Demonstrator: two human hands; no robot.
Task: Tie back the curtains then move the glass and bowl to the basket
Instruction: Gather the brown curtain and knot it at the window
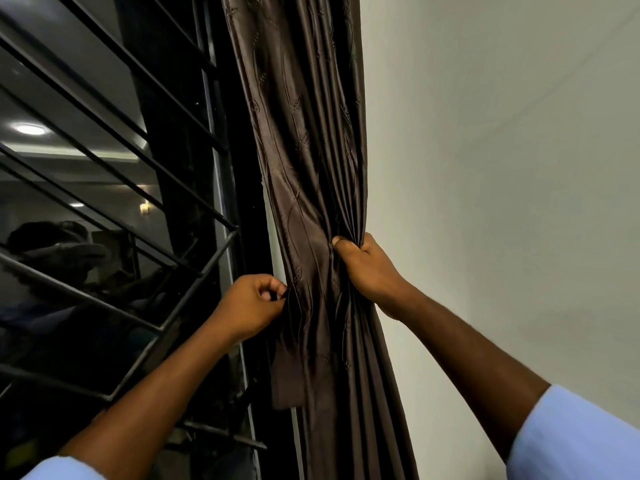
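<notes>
Brown patterned curtain (311, 168) hangs gathered between barred window (104, 202) and white wall (502, 168). Right hand (367, 268) grips the bunched folds; left hand (249, 306) pinches its left edge, just below. Glass, bowl, basket out of view.

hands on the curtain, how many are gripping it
2. The left hand pinches the curtain at its window-side edge; the right hand grips the gathered folds higher, on the wall side.

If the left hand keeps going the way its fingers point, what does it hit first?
Nothing to travel through: the left hand already pinches the curtain edge. Pushing on means more bunched folds, probably the wall behind.
</notes>
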